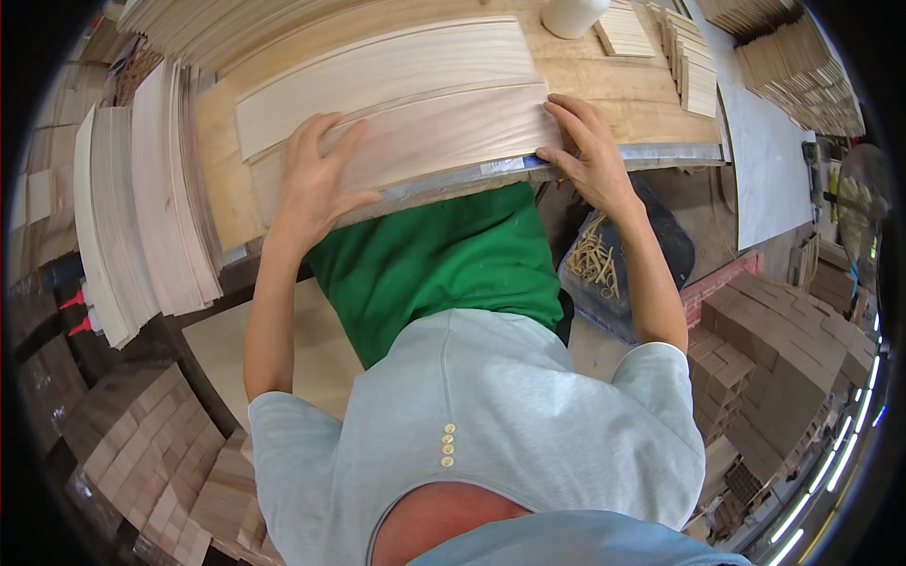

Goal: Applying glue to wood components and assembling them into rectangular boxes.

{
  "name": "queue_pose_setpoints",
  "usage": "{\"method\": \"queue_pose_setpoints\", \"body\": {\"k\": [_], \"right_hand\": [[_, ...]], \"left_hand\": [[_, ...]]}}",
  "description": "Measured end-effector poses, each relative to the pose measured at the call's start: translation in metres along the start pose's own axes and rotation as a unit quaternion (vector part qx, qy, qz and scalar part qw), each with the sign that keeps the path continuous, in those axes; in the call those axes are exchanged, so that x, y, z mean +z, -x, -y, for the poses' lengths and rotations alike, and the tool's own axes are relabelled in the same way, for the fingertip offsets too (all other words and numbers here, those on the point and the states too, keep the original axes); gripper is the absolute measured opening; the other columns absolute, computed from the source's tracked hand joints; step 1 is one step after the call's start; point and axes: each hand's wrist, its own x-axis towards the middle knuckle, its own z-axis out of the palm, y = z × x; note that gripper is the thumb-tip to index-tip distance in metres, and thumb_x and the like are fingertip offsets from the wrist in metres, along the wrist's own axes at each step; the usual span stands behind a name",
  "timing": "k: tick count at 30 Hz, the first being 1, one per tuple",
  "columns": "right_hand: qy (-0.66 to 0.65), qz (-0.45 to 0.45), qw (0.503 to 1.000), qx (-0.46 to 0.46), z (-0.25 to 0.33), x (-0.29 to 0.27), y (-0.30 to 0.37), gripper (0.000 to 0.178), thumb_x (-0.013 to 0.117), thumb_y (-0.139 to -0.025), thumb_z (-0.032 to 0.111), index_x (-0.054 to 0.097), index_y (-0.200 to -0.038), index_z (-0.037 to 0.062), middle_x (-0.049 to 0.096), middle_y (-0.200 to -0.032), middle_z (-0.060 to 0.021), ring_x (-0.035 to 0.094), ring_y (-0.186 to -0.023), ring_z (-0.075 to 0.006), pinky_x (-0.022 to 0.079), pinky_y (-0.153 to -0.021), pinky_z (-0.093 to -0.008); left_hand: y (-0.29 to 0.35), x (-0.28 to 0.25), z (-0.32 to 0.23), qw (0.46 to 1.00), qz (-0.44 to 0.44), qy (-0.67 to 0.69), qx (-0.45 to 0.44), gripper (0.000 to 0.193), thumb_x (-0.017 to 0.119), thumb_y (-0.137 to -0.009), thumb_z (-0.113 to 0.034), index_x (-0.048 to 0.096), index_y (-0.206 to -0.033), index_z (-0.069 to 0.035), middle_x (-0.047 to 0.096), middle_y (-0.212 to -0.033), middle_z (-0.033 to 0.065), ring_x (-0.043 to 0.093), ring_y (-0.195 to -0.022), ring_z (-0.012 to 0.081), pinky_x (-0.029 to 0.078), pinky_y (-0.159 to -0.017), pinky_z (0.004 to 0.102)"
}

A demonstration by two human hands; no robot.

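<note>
Left hand (316,174) and right hand (587,151) both loosely spread at its ends, the front pale board (453,127) lies on the desk (632,99), likely light, stiff and splittable, best taken by those ends, though fingertip pressure is unclear.

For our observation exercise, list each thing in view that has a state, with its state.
Left hand: open, fingers on front board
Right hand: open, fingers bent at front board's right end
Front board: lying flat
Back board: lying flat
Tub: open, holding strips
Strips: tangled
Small slats: overlapping
Ceiling lights: lit
</note>
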Motion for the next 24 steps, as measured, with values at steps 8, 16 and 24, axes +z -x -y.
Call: {"method": "queue_pose_setpoints", "body": {"k": [8,16,24], "right_hand": [[0.072,0.019,0.996,-0.050,-0.002,0.009,-0.015,0.093,0.075,-0.076,0.037,0.028,-0.145,-0.0021,0.032,-0.149,-0.0225,0.023,-0.142,-0.0373,0.024,-0.114,-0.0458],[0.060,0.016,0.997,-0.049,0.002,0.012,-0.022,0.094,0.078,-0.073,0.037,0.030,-0.144,-0.0029,0.032,-0.149,-0.0232,0.024,-0.142,-0.0374,0.024,-0.115,-0.0457],[0.070,0.000,0.994,-0.087,-0.001,0.005,-0.029,0.092,0.081,-0.068,0.036,0.037,-0.140,-0.0034,0.040,-0.144,-0.0234,0.032,-0.137,-0.0394,0.029,-0.112,-0.0458]], "left_hand": [[0.052,-0.020,0.037,0.970,-0.043,0.061,-0.233,0.112,0.088,-0.053,-0.031,0.032,-0.148,-0.009,0.021,-0.152,0.0287,0.017,-0.143,0.0409,0.019,-0.115,0.0469],[0.055,-0.024,0.039,0.968,-0.041,0.088,-0.233,0.109,0.087,-0.056,-0.024,0.031,-0.147,-0.004,0.022,-0.152,0.0279,0.018,-0.144,0.0384,0.019,-0.116,0.0442],[0.054,-0.021,0.044,0.965,-0.037,0.108,-0.237,0.106,0.086,-0.058,-0.023,0.032,-0.147,-0.004,0.020,-0.153,0.0273,0.017,-0.144,0.0375,0.019,-0.116,0.0443]]}}
